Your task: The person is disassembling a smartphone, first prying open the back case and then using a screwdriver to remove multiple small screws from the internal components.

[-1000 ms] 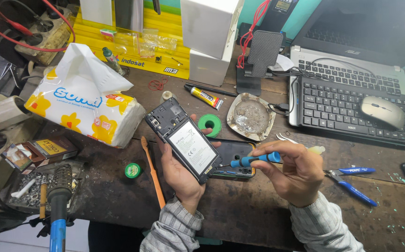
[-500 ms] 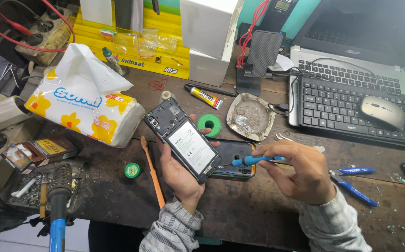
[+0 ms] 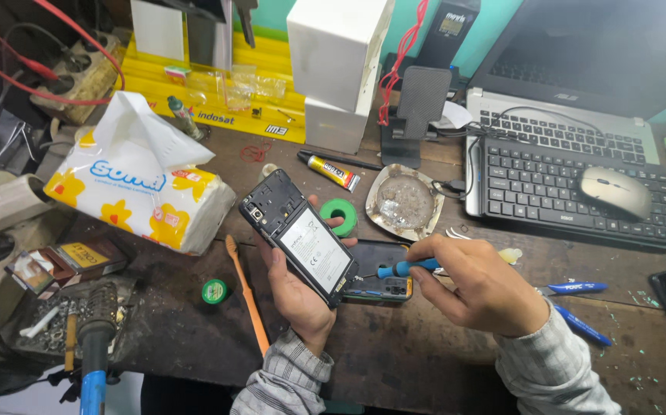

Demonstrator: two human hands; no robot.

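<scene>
My left hand holds an opened black phone with its back off, the white battery label facing up. My right hand grips a small blue screwdriver, its tip at the phone's lower right corner. Under the phone lies a dark back cover on the worn wooden bench.
An orange toothbrush, two green tape rolls, a glue tube and a metal dish surround the hands. A tissue pack is left; keyboard, mouse, blue tools right.
My right hand with the screwdriver has shifted slightly left, bringing the tip to the phone's lower corner. The left hand and phone have barely moved.
</scene>
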